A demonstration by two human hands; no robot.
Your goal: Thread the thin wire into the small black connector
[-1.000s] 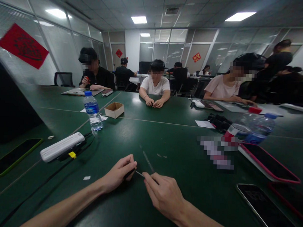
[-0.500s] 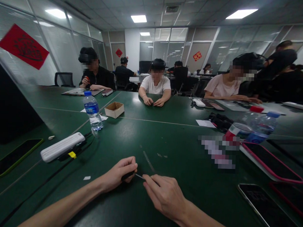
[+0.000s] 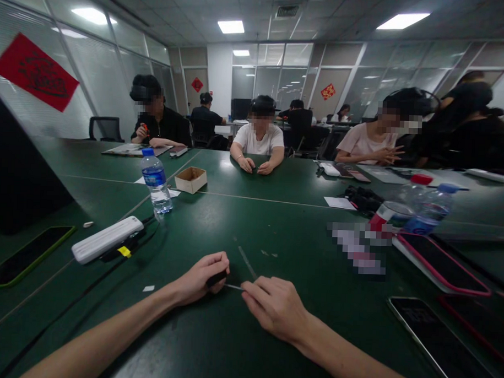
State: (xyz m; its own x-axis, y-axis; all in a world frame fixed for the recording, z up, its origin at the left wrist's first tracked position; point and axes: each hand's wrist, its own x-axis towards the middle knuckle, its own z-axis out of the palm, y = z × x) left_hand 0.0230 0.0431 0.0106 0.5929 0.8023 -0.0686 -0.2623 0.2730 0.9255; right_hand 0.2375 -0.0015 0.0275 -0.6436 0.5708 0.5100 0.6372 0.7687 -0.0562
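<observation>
My left hand (image 3: 205, 276) is closed around a small black object (image 3: 217, 278), whose dark side shows between the fingers and the palm. From it a thin, light metal-looking rod (image 3: 233, 287) runs across to my right hand (image 3: 275, 306). The right thumb and fingers are pinched at the rod's near end. Fingers hide most of both items, so I cannot tell their exact kind or whether they are one piece. Both hands are low over the green table (image 3: 217, 226), a short gap apart.
A white power bank-like block (image 3: 107, 240) with a black cable lies left, near a water bottle (image 3: 156, 180) and an open cardboard box (image 3: 190, 179). Phones (image 3: 430, 344) and bottles (image 3: 431, 209) are at right. Several people sit across the table, one (image 3: 260, 137) directly opposite.
Both hands appear slightly higher in view, and the right one has shifted a little to the right. More of the black object shows in the left hand. The view has tilted slightly.
</observation>
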